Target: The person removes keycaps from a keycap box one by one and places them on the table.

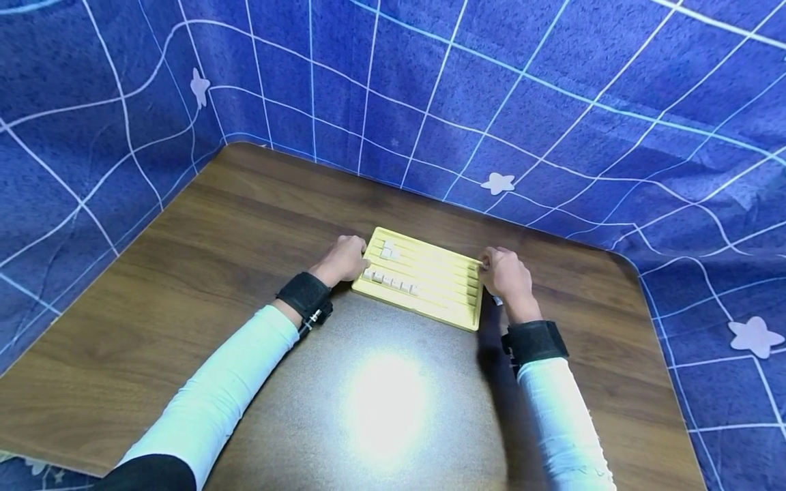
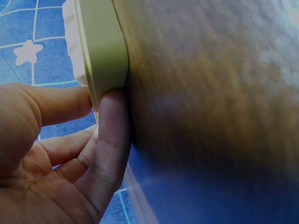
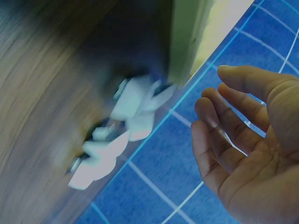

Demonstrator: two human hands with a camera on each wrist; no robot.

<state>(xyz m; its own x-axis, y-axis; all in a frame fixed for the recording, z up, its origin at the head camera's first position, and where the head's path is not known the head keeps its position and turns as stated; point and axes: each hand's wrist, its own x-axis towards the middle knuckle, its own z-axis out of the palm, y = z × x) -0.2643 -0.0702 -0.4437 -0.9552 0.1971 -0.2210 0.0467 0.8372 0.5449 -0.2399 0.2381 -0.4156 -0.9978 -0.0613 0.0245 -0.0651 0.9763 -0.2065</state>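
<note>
A yellow ridged tray (image 1: 439,276) lies on the table, slightly angled. Small white keycaps (image 1: 391,281) stand in a row at its near left part, and a few more (image 1: 389,251) sit farther back. My left hand (image 1: 344,259) pinches the tray's left end. In the left wrist view, the thumb is on the tray's rim (image 2: 107,51) and a finger against its underside. My right hand (image 1: 507,276) is at the tray's right end. Its fingers bend loosely with nothing between them in the right wrist view. Several loose white keycaps (image 3: 133,100) lie there, blurred, beside the tray.
The brown wooden table (image 1: 258,204) extends around the tray, with a bright glare spot (image 1: 388,409) on its near part. Blue curtains (image 1: 368,88) with white lines and stars border the table at the back and sides.
</note>
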